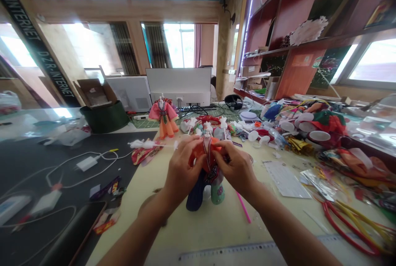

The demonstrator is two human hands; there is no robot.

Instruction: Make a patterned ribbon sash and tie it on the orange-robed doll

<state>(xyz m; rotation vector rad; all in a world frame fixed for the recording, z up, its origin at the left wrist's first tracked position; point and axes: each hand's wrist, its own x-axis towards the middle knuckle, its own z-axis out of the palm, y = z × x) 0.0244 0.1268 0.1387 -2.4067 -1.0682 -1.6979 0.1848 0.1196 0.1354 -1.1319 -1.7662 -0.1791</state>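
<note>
Upright on the pale mat stands a small doll figure in an orange top with a patterned collar band (208, 154), above a dark blue and green skirt (194, 195). My left hand (185, 161) pinches the orange cloth at the doll's left side in view. On the opposite side, my right hand (233, 163) pinches the same garment close to the collar. Both hands' fingers partly cover the doll's upper body. Behind my left hand lies a white doll body form (144, 144) with red patterned cloth. Farther back stands a dressed doll figure in pink and orange (163, 117).
A heap of fabric and white plastic cups (320, 135) lies at right, with red-handled scissors (346, 233) in front. A clear ruler (229, 251) lies near the front edge, and a pink stick (243, 207) beside the doll. White cables and chargers (86, 163) lie at left; a monitor (179, 84) stands behind.
</note>
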